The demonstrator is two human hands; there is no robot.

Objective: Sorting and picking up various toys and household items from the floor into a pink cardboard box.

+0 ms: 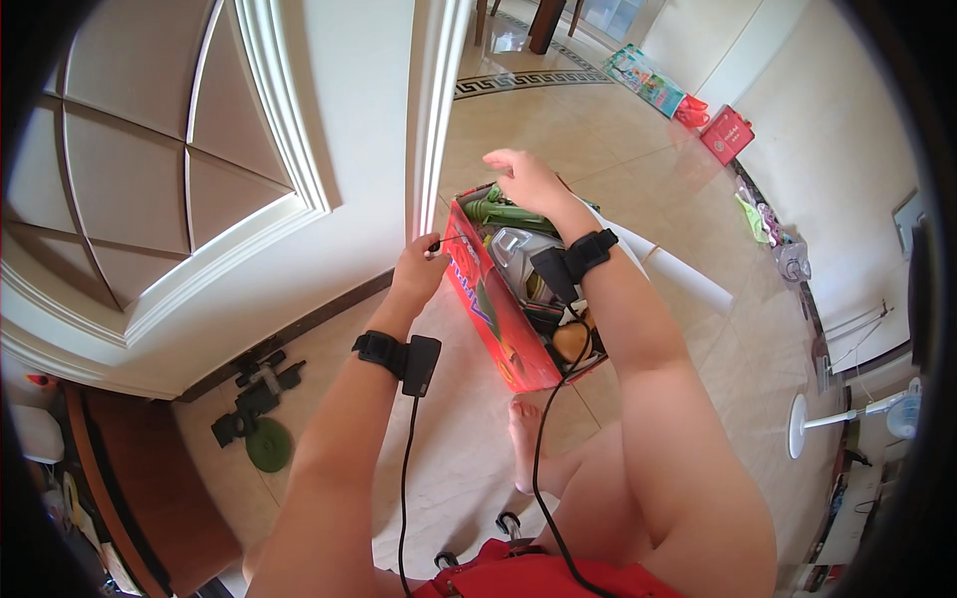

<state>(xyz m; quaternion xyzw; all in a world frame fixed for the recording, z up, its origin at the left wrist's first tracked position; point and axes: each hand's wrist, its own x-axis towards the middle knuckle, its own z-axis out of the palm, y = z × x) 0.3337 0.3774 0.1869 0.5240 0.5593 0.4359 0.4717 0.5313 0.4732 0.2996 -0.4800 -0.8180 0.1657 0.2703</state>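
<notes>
My left hand (pixel 422 270) is beside the near-left wall of a red cardboard box (pixel 486 314) on the floor. It pinches a thin dark tool (pixel 435 245), perhaps a small screwdriver, whose slim shaft points towards the box. My right hand (pixel 529 183) hovers over the far end of the box with fingers apart and nothing visible in it. Inside lie green plastic parts (pixel 505 213), a clear and grey plastic piece (pixel 516 250) and a round orange-brown object (pixel 572 342). A rolled white sheet (pixel 673 269) extends to the right of the box.
A black toy gun (pixel 258 396) and a green disc (pixel 268 445) lie on the floor at left, near a wooden cabinet (pixel 142 478). A white door frame (pixel 430 112) rises beside the box. Along the right wall stand a red carton (pixel 727 134) and a white fan (pixel 798 426).
</notes>
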